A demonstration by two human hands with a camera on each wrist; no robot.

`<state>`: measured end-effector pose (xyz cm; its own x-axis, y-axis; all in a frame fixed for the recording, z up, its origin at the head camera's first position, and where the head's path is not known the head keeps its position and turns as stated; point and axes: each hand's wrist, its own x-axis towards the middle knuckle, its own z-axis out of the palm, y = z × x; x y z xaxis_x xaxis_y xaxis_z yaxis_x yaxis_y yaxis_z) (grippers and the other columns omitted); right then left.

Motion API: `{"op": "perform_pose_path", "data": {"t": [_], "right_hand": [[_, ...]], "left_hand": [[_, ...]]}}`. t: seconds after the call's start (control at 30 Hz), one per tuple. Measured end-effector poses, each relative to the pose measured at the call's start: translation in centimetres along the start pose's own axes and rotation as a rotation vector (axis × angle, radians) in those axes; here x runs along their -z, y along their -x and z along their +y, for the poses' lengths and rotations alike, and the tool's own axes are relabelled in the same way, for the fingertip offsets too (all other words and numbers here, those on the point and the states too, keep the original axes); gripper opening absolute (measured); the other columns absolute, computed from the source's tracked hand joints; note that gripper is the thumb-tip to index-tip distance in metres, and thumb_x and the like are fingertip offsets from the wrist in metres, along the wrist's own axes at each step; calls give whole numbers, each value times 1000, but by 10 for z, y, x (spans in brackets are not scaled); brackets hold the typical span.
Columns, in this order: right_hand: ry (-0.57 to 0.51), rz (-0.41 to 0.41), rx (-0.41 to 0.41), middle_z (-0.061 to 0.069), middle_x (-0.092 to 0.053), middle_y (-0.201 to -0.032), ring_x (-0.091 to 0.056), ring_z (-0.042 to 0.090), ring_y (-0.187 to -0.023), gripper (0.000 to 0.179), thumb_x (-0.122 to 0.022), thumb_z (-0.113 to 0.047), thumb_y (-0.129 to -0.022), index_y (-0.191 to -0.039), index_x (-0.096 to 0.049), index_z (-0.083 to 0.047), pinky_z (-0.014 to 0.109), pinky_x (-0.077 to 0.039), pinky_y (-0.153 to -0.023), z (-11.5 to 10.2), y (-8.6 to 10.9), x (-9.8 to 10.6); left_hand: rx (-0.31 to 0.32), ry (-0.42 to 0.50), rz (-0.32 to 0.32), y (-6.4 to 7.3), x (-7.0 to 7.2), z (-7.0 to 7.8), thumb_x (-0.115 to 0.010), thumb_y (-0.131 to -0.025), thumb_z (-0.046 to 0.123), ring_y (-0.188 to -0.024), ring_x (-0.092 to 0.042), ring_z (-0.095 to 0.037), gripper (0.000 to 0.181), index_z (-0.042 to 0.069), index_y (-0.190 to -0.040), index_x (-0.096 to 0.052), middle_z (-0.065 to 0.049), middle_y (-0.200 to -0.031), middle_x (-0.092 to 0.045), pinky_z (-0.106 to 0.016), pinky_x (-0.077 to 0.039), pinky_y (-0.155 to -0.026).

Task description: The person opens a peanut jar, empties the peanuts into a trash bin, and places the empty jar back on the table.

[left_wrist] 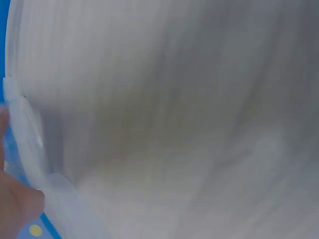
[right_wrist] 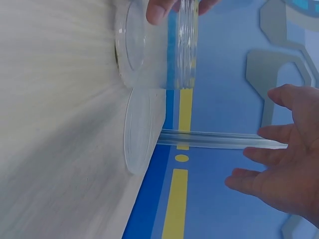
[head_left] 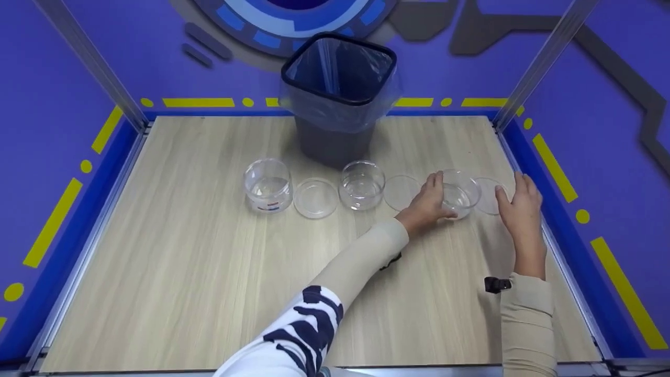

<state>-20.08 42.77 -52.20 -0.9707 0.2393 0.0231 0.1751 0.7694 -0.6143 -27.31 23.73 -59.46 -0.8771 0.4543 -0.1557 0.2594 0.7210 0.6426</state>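
My left hand (head_left: 426, 205) holds the rightmost clear round container (head_left: 462, 192) from its left side, with the thumb in front and the fingers behind. In the right wrist view that container (right_wrist: 133, 62) stands upright on the table. Raised above the table to its right, my right hand (head_left: 525, 212) has its fingers spread and holds nothing. A flat clear lid (head_left: 487, 200) lies between the container and the right hand. The left wrist view catches only the left thumb (left_wrist: 22, 204) and part of the container's side (left_wrist: 30, 142).
Two more clear round containers, a middle one (head_left: 361, 188) and a left one (head_left: 268, 188) with a small label, stand in the row. Two clear lids (head_left: 315, 199) (head_left: 401, 192) lie beside them. A lined grey bin (head_left: 335, 139) stands behind, before purple walls (head_left: 172, 78).
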Motion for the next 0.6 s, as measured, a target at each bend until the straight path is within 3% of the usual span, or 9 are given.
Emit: {"op": "perform_pose_path", "data": {"t": [0.13,0.27,0.43,0.53,0.6], "right_hand": [[-4,-12,8,30,-13,-164,-10,50,-151,70,-41,-36,-107,-161,-17,1,65,-13,-121,-6,-2,-4],[-2,-11,23,32,-15,-163,-12,50,-151,69,-43,-35,-107,-160,-19,2,65,-13,-121,-11,-6,-6],[0,13,70,35,-19,-161,-15,53,-149,66,-46,-29,-106,-158,-23,5,65,-14,-121,-13,-10,-9],[-1,-1,88,35,-19,-160,-16,55,-148,66,-47,-29,-106,-157,-23,6,67,-16,-120,-14,-9,-10],[10,-14,107,36,-21,-159,-18,56,-146,66,-47,-29,-106,-157,-24,7,68,-17,-118,-15,-7,-10]], "left_hand": [[82,-38,-11,-5,1,8,-82,-83,43,-154,-19,-18,116,12,-164,-5,-11,-169,-14,-21,-28,-118],[116,19,-17,-8,4,14,-86,-80,35,-156,-13,-19,122,17,-164,0,-11,-170,-5,-21,-27,-118],[39,82,-23,-6,17,15,-89,-78,25,-157,-2,-25,130,21,-163,9,-15,-170,7,-21,-28,-118],[-21,82,-20,0,30,12,-81,-86,22,-157,-2,-30,116,19,-163,6,-15,-170,5,-26,-24,-121],[-98,73,13,6,42,8,-76,-90,17,-156,-6,-33,105,14,-163,0,-19,-169,0,-31,-21,-123]]}}
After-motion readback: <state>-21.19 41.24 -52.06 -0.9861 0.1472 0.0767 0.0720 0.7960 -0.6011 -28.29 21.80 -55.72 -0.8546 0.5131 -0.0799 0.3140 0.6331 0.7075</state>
